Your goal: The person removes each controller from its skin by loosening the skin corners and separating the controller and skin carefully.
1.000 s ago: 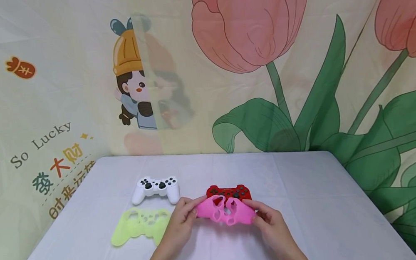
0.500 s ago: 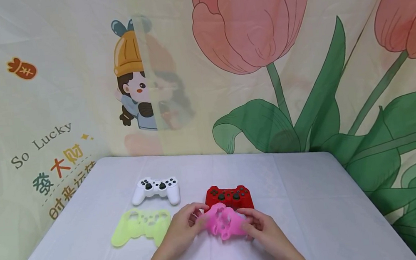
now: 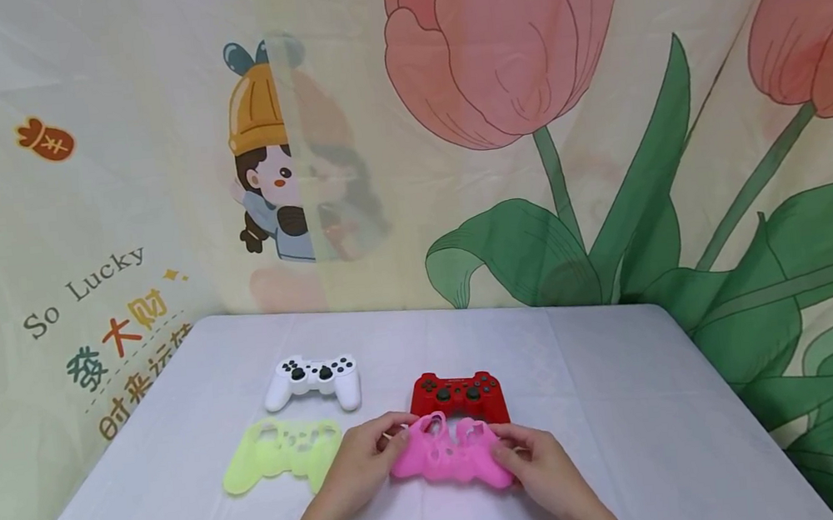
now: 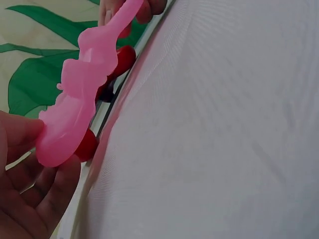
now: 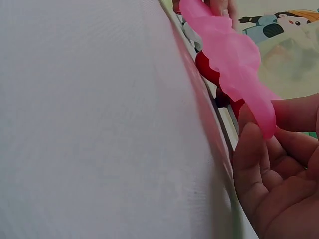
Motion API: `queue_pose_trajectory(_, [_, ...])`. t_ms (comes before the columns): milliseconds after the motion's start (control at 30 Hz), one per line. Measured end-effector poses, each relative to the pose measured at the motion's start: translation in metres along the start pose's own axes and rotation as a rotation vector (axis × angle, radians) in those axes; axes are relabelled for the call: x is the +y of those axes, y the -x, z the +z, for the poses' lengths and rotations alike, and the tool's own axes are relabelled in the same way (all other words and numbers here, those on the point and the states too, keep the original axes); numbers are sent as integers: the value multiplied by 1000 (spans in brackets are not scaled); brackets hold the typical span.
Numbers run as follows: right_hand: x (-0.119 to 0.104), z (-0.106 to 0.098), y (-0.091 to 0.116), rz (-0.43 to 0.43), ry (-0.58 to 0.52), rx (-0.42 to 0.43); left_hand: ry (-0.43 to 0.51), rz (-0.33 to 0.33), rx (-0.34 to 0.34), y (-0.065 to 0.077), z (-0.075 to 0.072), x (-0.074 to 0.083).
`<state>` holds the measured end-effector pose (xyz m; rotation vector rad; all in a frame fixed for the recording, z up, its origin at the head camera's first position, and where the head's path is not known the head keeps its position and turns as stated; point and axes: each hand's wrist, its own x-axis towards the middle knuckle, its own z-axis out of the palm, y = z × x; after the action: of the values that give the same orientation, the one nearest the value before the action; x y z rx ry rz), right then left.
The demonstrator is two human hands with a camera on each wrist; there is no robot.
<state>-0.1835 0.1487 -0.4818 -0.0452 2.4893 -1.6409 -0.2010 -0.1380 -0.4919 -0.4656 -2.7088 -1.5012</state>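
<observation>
A pink silicone controller skin (image 3: 451, 458), thin and full of cut-out holes, is held up between both hands. My left hand (image 3: 364, 459) pinches its left grip end; thumb and fingers close on the pink edge in the left wrist view. On the other end, my right hand (image 3: 545, 467) pinches the right grip between thumb and fingers (image 5: 251, 154). Just behind the skin lies a red game controller (image 3: 459, 391), buttons up, its near part hidden by the pink skin. In the left wrist view the skin (image 4: 82, 94) hangs above the tabletop.
A white game controller (image 3: 313, 380) lies further back on the left. In front of it a yellow-green controller skin (image 3: 280, 455) lies flat, close to my left forearm. The white cloth-covered table (image 3: 610, 392) ends at a printed curtain (image 3: 358, 282).
The pink skin has come down and nearer, off the red controller, which shows more now. It was bunched half a second ago and is spread wider now, its grips pointing toward me.
</observation>
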Motion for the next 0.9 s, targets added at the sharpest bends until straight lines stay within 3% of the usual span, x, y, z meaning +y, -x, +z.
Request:
queue_pose_trajectory(200, [-2,-19,3,15,-31,83,0,40,-62,-2,4,11])
queue_pose_trajectory(400, [-2,-50,6,40,-13,177,35,42,-106,-18,19,35])
queue_pose_trajectory(633, [14,-97,15,76,89,220,-7,102,-76,-46,58,67])
queue_pose_trajectory(900, [44,-153,25,137,196,238,3,50,-160,-77,110,93])
